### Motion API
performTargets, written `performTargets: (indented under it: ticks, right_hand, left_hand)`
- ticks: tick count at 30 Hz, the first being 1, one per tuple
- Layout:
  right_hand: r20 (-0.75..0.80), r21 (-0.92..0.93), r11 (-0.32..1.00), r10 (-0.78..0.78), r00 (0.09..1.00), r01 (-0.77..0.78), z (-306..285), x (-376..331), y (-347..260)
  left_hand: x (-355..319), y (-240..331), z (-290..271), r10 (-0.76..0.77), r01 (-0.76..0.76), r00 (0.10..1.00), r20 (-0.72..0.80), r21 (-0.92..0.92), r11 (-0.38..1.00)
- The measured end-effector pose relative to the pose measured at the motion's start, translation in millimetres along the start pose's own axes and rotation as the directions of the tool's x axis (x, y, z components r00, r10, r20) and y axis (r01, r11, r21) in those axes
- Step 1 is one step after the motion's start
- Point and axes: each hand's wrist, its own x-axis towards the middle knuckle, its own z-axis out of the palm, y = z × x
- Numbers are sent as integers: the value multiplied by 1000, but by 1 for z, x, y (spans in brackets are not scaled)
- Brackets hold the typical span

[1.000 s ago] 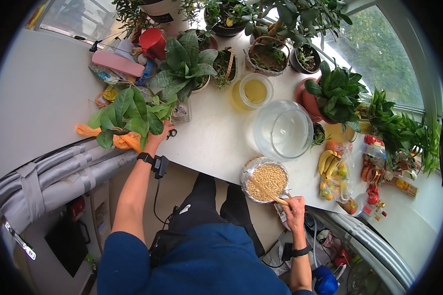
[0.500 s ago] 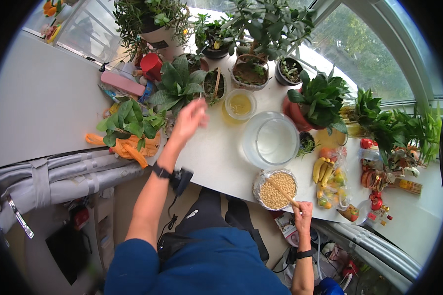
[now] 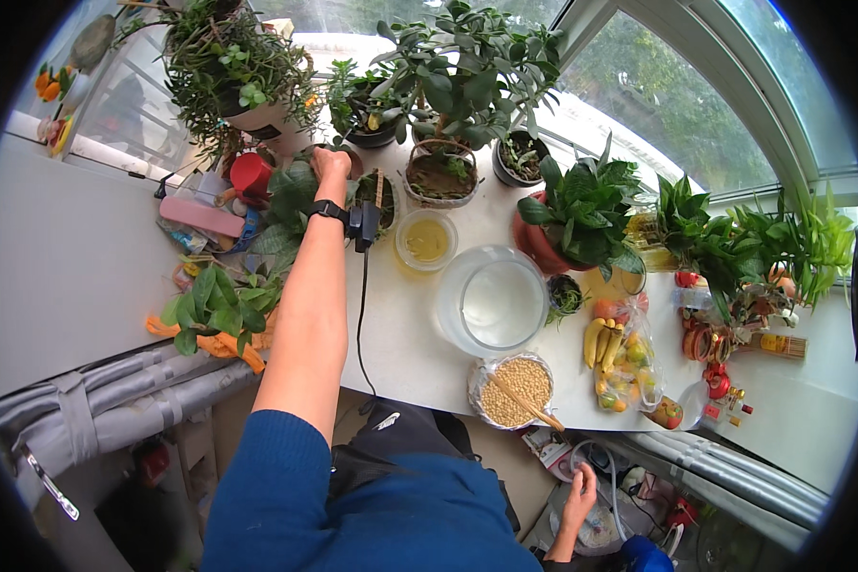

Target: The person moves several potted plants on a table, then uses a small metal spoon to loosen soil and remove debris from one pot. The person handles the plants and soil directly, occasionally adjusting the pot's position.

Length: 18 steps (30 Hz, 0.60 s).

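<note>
My left hand [image 3: 331, 162] stretches far forward to the back left of the table, its fingers curled at the rim of a reddish-brown plant pot [image 3: 356, 164]; the fingertips are partly hidden. Broad dark leaves [image 3: 291, 195] lie beside that wrist. Below the table's front edge, my right hand [image 3: 582, 491] hangs free, fingers loosely apart and holding nothing. A foil-lined bowl of soybeans [image 3: 515, 386] stands at the front edge, with wooden chopsticks [image 3: 534, 410] resting across it. Behind it sits a large clear basin of water [image 3: 494, 297], beside a smaller container of yellowish liquid [image 3: 425, 238].
Potted plants [image 3: 439, 95] line the window side. Bananas [image 3: 602, 343] and a bag of fruit [image 3: 629, 362] lie to the right. A red cup [image 3: 251, 175] and a pink box [image 3: 201, 216] stand at the left. A black cable [image 3: 362, 315] trails from my left wrist.
My left hand has moved forward and left to the pot. My right hand has let go of the chopsticks, leaving them in the bowl, and has dropped below the table edge.
</note>
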Motion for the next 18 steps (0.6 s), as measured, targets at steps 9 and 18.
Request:
performTargets:
  ticks: [9, 18]
  right_hand:
    - [32, 34, 984, 171, 985, -172, 16, -21, -18]
    - [32, 68, 988, 137, 990, -139, 20, -18, -24]
  left_hand:
    - [44, -15, 15, 32, -34, 998, -53, -42, 999]
    - [17, -1, -10, 327, -294, 945, 4, 445, 846]
